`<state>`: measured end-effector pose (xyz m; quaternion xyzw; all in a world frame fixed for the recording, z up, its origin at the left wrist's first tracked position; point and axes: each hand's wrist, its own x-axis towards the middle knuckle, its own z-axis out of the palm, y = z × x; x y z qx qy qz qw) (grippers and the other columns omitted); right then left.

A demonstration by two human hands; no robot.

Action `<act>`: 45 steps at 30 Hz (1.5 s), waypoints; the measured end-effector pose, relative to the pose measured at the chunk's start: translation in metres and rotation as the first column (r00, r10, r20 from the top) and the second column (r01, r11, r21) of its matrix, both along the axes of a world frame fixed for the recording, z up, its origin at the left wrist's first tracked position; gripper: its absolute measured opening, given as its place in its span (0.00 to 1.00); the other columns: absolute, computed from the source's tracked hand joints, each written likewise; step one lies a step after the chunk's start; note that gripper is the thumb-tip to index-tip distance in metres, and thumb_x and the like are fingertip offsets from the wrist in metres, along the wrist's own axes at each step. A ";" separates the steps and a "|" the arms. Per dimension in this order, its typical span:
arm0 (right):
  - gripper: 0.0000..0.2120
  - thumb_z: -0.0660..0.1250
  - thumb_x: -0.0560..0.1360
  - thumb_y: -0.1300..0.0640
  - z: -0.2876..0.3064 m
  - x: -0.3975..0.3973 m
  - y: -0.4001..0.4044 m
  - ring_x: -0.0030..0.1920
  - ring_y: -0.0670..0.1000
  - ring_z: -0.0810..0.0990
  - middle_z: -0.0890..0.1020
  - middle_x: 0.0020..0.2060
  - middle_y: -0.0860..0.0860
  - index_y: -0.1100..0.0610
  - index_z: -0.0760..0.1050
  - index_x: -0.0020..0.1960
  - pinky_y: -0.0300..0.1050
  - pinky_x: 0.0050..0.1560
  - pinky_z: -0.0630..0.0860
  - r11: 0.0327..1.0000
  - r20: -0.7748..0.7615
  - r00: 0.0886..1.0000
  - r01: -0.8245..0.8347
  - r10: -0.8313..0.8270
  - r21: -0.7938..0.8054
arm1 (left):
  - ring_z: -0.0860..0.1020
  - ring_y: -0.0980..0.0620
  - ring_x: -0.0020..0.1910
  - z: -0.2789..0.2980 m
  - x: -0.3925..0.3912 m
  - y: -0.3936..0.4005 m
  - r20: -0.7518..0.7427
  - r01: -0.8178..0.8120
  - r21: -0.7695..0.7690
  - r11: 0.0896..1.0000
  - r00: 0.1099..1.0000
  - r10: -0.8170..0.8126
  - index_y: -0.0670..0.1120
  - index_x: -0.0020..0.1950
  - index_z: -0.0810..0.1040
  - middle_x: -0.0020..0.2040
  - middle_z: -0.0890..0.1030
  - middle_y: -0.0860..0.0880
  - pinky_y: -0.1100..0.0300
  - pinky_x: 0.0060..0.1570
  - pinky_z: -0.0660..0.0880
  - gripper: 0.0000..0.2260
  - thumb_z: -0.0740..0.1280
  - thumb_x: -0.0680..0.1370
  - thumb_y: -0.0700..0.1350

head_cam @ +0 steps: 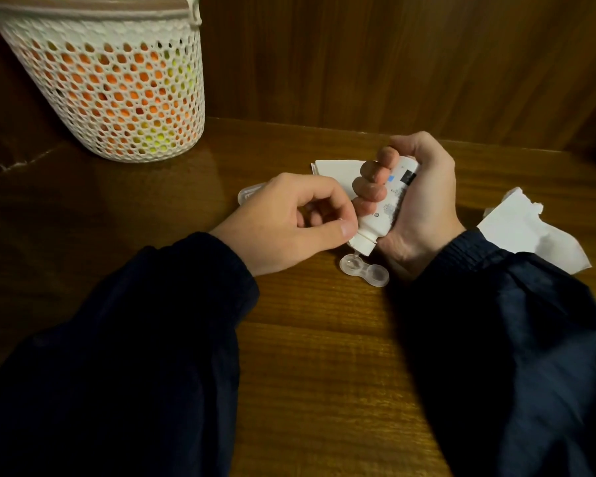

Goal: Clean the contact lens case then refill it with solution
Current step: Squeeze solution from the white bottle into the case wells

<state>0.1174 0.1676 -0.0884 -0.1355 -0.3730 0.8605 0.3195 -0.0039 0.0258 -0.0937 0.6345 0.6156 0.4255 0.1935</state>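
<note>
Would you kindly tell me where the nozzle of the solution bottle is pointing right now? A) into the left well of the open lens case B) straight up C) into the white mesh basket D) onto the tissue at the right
A: the right hand holds the solution bottle tipped nozzle-down over the lens case, at its left well.

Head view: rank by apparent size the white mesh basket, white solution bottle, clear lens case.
1. White mesh plastic basket, by far the largest.
2. White solution bottle, partly hidden by the right hand's fingers.
3. Clear twin-well lens case, smallest.
</note>
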 end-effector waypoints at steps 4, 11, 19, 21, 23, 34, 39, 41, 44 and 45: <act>0.16 0.59 0.79 0.54 0.000 -0.001 -0.001 0.23 0.47 0.65 0.68 0.26 0.48 0.53 0.68 0.33 0.37 0.24 0.64 1.000 0.004 1.000 0.014 -0.014 0.000 | 0.79 0.40 0.46 0.001 0.000 0.000 0.000 -0.006 -0.008 1.000 1.000 0.006 0.46 0.50 0.85 0.48 0.84 0.45 0.43 0.43 0.77 0.02 0.73 0.81 0.42; 0.15 0.59 0.78 0.55 0.000 0.000 -0.002 0.23 0.47 0.64 0.67 0.27 0.49 0.53 0.67 0.33 0.37 0.25 0.63 0.999 0.016 0.999 0.030 -0.031 0.019 | 0.79 0.41 0.47 0.001 0.001 0.000 0.007 -0.007 -0.018 1.000 1.000 0.007 0.46 0.50 0.85 0.48 0.84 0.45 0.46 0.43 0.78 0.01 0.73 0.81 0.42; 0.16 0.58 0.78 0.56 0.001 -0.001 -0.002 0.23 0.47 0.64 0.67 0.26 0.49 0.53 0.68 0.32 0.37 0.25 0.63 0.999 0.011 1.000 0.018 -0.018 0.033 | 0.79 0.40 0.47 0.001 0.000 0.000 0.007 -0.006 -0.021 1.000 1.000 0.006 0.46 0.49 0.85 0.48 0.84 0.45 0.44 0.44 0.78 0.02 0.73 0.81 0.43; 0.16 0.58 0.78 0.56 0.001 -0.001 -0.002 0.23 0.47 0.64 0.67 0.26 0.49 0.53 0.67 0.31 0.37 0.24 0.63 0.999 0.011 1.000 0.014 -0.014 0.030 | 0.79 0.40 0.47 0.001 0.000 0.000 0.007 -0.006 -0.021 1.000 1.000 0.006 0.47 0.49 0.85 0.48 0.84 0.45 0.43 0.44 0.77 0.02 0.73 0.81 0.43; 0.16 0.57 0.78 0.56 0.002 -0.001 -0.003 0.23 0.47 0.64 0.67 0.26 0.49 0.53 0.67 0.31 0.37 0.24 0.63 0.999 0.010 1.000 0.013 -0.014 0.031 | 0.79 0.39 0.47 0.001 0.000 0.000 0.010 -0.006 -0.021 1.000 1.000 0.006 0.47 0.49 0.85 0.48 0.84 0.45 0.43 0.43 0.77 0.02 0.73 0.81 0.42; 0.15 0.58 0.77 0.57 0.001 -0.001 -0.003 0.22 0.47 0.64 0.67 0.26 0.49 0.53 0.68 0.31 0.37 0.24 0.63 0.999 0.012 1.000 0.018 -0.018 0.030 | 0.79 0.42 0.46 0.000 -0.001 0.001 0.001 -0.005 -0.021 1.000 1.000 0.005 0.47 0.50 0.85 0.47 0.84 0.47 0.45 0.43 0.77 0.01 0.73 0.80 0.43; 0.15 0.57 0.77 0.57 0.002 -0.001 -0.003 0.22 0.47 0.64 0.67 0.26 0.49 0.53 0.67 0.31 0.37 0.24 0.63 0.999 0.008 1.000 0.018 -0.018 0.034 | 0.79 0.39 0.46 0.000 0.000 0.000 0.007 -0.004 -0.019 1.000 1.000 0.004 0.47 0.49 0.85 0.48 0.84 0.45 0.42 0.43 0.77 0.01 0.73 0.81 0.43; 0.16 0.57 0.77 0.57 0.002 -0.002 -0.003 0.22 0.47 0.64 0.67 0.26 0.49 0.53 0.67 0.31 0.37 0.24 0.64 0.999 0.011 1.000 0.016 -0.016 0.038 | 0.79 0.39 0.46 0.000 0.000 0.000 0.008 -0.004 -0.019 1.000 1.000 0.004 0.47 0.49 0.85 0.48 0.84 0.45 0.42 0.42 0.77 0.02 0.73 0.80 0.43; 0.15 0.57 0.77 0.57 0.002 -0.002 -0.003 0.22 0.47 0.64 0.67 0.26 0.49 0.53 0.67 0.31 0.37 0.24 0.63 0.999 0.011 1.000 0.013 -0.013 0.037 | 0.79 0.39 0.46 0.000 -0.001 0.000 0.006 -0.004 -0.019 1.000 1.000 0.004 0.47 0.49 0.85 0.48 0.84 0.45 0.41 0.42 0.77 0.02 0.73 0.80 0.43; 0.15 0.57 0.77 0.57 0.002 -0.002 -0.003 0.22 0.47 0.64 0.67 0.26 0.49 0.53 0.67 0.31 0.37 0.24 0.63 0.999 0.010 1.000 0.014 -0.015 0.037 | 0.79 0.39 0.46 0.000 -0.001 0.000 0.006 -0.004 -0.018 1.000 1.000 0.004 0.46 0.49 0.85 0.47 0.84 0.45 0.41 0.42 0.77 0.02 0.73 0.80 0.43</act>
